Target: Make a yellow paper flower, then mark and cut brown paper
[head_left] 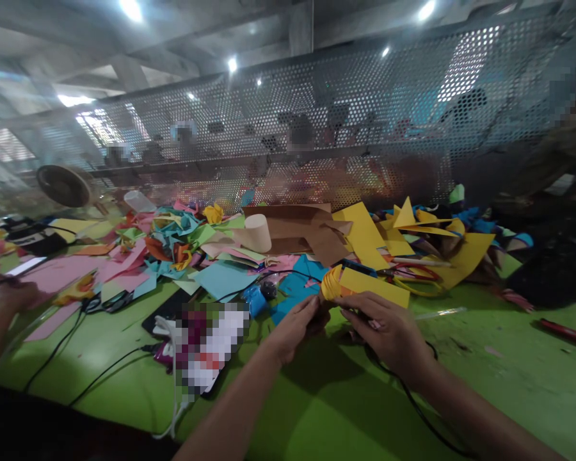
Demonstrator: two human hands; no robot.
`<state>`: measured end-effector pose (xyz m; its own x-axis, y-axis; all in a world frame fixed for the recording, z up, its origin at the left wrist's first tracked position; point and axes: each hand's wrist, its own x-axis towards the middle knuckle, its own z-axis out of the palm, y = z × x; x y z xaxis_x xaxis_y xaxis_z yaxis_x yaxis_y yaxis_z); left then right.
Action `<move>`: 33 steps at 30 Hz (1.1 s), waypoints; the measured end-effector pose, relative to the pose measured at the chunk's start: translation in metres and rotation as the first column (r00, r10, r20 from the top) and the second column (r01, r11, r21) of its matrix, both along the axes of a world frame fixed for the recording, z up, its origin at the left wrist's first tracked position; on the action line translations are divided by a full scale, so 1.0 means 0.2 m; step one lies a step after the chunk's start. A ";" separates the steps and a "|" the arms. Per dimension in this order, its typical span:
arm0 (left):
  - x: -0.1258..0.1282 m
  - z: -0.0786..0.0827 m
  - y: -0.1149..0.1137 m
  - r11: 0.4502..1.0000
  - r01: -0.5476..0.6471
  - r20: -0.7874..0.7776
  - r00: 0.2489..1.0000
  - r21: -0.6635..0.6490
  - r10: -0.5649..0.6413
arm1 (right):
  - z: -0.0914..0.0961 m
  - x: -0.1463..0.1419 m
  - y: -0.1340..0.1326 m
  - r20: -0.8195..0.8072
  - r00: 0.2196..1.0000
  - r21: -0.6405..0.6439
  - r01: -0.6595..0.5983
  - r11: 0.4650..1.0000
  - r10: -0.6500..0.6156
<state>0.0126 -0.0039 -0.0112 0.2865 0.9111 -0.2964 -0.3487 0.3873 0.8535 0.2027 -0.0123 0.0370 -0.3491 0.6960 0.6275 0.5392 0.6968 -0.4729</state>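
Note:
A small piece of coiled, layered yellow paper [331, 283] with a brown lower part is between my hands, above the front of the green table [292, 410]. My left hand [295, 330] is closed around its brown lower end. My right hand [391, 330] has its bent fingers together at the right side of the piece, thumb underneath; the exact contact is partly hidden. Just behind the right hand lies a flat yellow paper sheet [379, 289]. A blue paper sheet [297, 285] lies behind the left hand.
Heaps of coloured paper scraps [173, 230], a cream paper roll [258, 233] and scissors [108, 304] cover the back and left. A phone [221, 346] and cables lie left of me. A red pen [566, 333] is far right. Another person's hand [14, 294] is at left.

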 end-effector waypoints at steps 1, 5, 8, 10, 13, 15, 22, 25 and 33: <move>0.00 0.00 0.00 1.000 -0.001 -0.001 1.000 -0.003 0.001 | 0.00 0.00 0.00 0.015 1.000 0.022 -0.002 1.000 0.002; 0.00 0.00 0.00 1.000 0.012 0.029 0.999 0.007 -0.012 | -0.02 0.01 0.00 0.083 0.996 0.086 0.017 0.996 -0.024; 0.00 0.01 0.00 1.000 0.019 0.027 0.999 0.008 -0.019 | -0.01 0.00 -0.01 0.094 0.995 0.077 0.020 0.997 -0.027; 0.00 0.01 -0.01 1.000 0.025 0.015 1.000 0.010 -0.026 | 0.00 0.00 -0.01 0.077 0.997 0.057 0.013 0.998 -0.018; 0.00 0.02 -0.01 0.999 0.032 0.003 0.999 0.028 -0.033 | 0.00 0.00 -0.01 0.051 0.999 0.039 0.003 0.999 -0.005; 0.00 0.01 -0.01 0.999 0.034 -0.011 0.999 0.042 -0.034 | 0.00 0.00 0.00 0.035 0.999 0.022 -0.005 1.000 0.004; 0.02 0.00 0.01 0.963 0.075 -0.120 0.992 0.260 -0.045 | -0.01 0.01 0.01 -0.113 0.988 -0.208 0.081 0.975 -0.106; 0.02 0.00 0.01 0.944 0.116 -0.168 0.984 0.308 -0.066 | -0.02 0.01 0.01 -0.162 0.977 -0.242 0.096 0.966 -0.138; 0.02 0.02 0.01 0.925 0.139 -0.255 0.966 0.354 -0.047 | -0.02 0.01 0.02 -0.218 0.972 -0.265 0.032 0.964 -0.092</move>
<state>0.0175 -0.0028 -0.0076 0.3381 0.9409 -0.0176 -0.0955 0.0529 0.9940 0.2042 -0.0086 0.0323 -0.1696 0.8603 0.4808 0.4351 0.5031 -0.7468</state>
